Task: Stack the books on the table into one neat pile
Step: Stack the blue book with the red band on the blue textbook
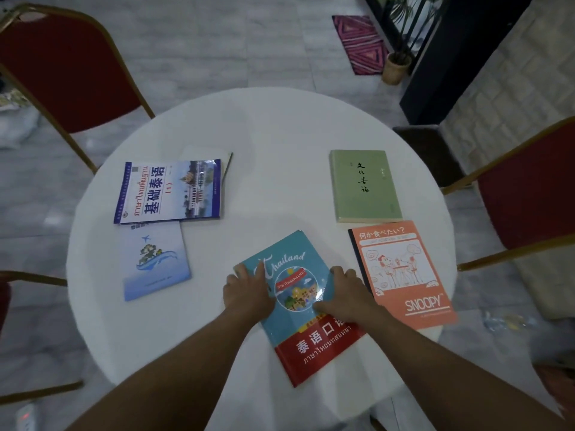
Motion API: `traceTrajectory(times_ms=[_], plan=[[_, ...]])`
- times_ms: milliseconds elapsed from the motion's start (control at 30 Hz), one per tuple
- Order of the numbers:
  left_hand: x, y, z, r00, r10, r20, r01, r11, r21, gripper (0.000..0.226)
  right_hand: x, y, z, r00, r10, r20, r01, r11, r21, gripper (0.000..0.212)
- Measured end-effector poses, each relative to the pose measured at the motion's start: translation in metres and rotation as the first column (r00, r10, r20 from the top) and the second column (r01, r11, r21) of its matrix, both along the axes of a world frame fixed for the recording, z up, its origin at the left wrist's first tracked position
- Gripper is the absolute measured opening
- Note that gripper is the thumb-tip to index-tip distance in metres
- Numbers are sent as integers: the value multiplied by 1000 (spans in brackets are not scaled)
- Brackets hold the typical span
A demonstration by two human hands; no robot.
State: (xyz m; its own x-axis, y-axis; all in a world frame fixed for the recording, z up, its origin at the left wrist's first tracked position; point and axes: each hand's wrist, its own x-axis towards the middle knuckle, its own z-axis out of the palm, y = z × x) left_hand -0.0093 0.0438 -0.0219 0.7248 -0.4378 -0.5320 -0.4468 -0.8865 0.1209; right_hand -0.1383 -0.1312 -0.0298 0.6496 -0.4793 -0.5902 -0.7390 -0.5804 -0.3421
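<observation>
A teal and red Thailand book (pixel 295 334) lies tilted near the front of the round white table (pixel 264 126). My left hand (pixel 247 292) grips its left edge and my right hand (pixel 345 293) holds its right edge. An orange Snoopy notebook (pixel 404 275) lies to the right, with a green book (pixel 364 185) behind it. At the left, a blue-bordered Thai textbook (pixel 169 191) rests on a pale book (pixel 227 163) and overlaps a light blue booklet (pixel 155 259).
Red chairs with gold frames stand at the far left (pixel 62 66) and at the right (pixel 529 188). A potted plant (pixel 396 66) and a pink patterned mat (pixel 361 42) are on the marble floor beyond the table.
</observation>
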Motion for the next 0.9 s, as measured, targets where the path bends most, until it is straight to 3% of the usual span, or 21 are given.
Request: traceTrajectory(times_ms=[133, 267, 333, 433, 533, 900], plan=[[3, 7, -3, 984, 92, -154, -114, 984, -138, 93, 6, 18, -4, 999, -13, -31, 13, 1000, -10, 80], [19, 22, -3, 987, 89, -135, -123, 955, -271, 89, 11, 22, -8, 996, -61, -69, 70, 989, 128, 69], [25, 29, -5, 988, 64, -139, -104, 950, -296, 93, 14, 26, -9, 995, -103, 18, 99, 986, 137, 69], [30, 37, -8, 986, 19, -165, -69, 951, -301, 99, 21, 35, -8, 983, -122, 140, 107, 988, 108, 83], [33, 38, -11, 987, -10, -159, -36, 957, -286, 96, 24, 40, -10, 992, -75, 100, 67, 994, 81, 91], [40, 40, -9, 982, -70, -176, 28, 972, -231, 93, 22, 39, -12, 991, -80, 109, 69, 992, 106, 88]])
